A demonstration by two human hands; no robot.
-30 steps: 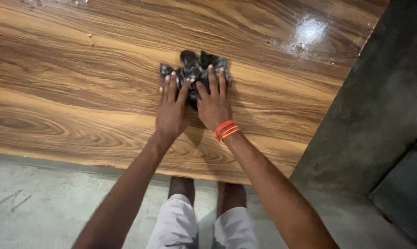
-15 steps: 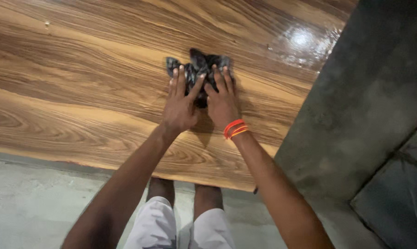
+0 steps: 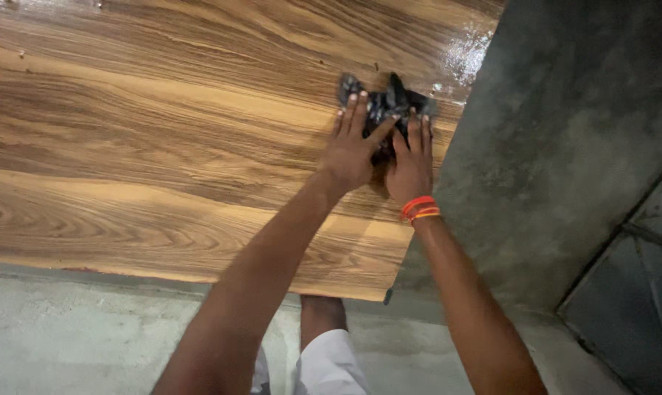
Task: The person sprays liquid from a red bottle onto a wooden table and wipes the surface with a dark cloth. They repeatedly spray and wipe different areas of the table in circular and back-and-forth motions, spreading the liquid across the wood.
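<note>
A crumpled dark grey cloth (image 3: 389, 102) lies on a glossy wood-grain board (image 3: 163, 168), close to the board's right edge. My left hand (image 3: 351, 150) presses flat on the cloth's left part with fingers spread. Beside it my right hand (image 3: 411, 164) presses on the cloth's right part; orange bands circle that wrist. Both palms cover the near half of the cloth.
A dark grey concrete wall (image 3: 565, 146) rises just right of the board's edge. A wet shiny patch (image 3: 474, 51) sits on the board behind the cloth. Grey concrete floor (image 3: 89, 329) lies below the near edge, with my legs in white shorts (image 3: 324, 369) there.
Both hands have slid the cloth to the right across the board, from its middle to near the right edge by the wall. The view has shifted with them.
</note>
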